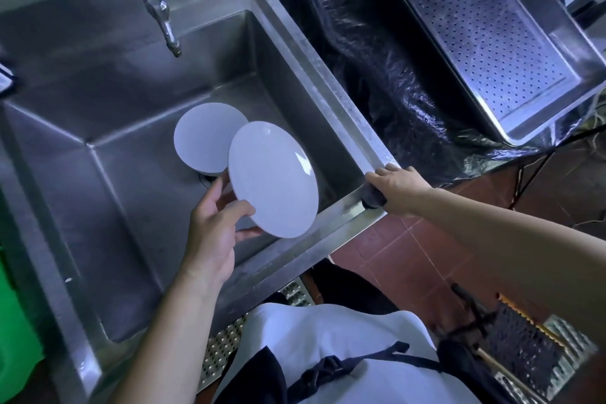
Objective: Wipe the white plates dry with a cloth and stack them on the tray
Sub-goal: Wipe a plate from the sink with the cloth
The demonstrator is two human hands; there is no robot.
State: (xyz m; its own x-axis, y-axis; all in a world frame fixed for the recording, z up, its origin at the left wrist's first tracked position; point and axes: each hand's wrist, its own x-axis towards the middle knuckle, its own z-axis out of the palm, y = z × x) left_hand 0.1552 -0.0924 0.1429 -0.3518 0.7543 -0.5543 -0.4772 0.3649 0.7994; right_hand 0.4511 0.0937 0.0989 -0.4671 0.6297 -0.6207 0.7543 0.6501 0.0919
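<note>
My left hand grips a white plate by its lower left rim, thumb on top, and holds it tilted above the steel sink. A second white plate lies behind it, over the drain. At the sink's front right corner my right hand closes on a dark bunched cloth resting on the rim. The perforated steel tray sits at the upper right with nothing on it.
A tap hangs over the sink's back. A bin lined with a black bag stands between sink and tray. Red floor tiles and a brush lie at lower right; something green is at far left.
</note>
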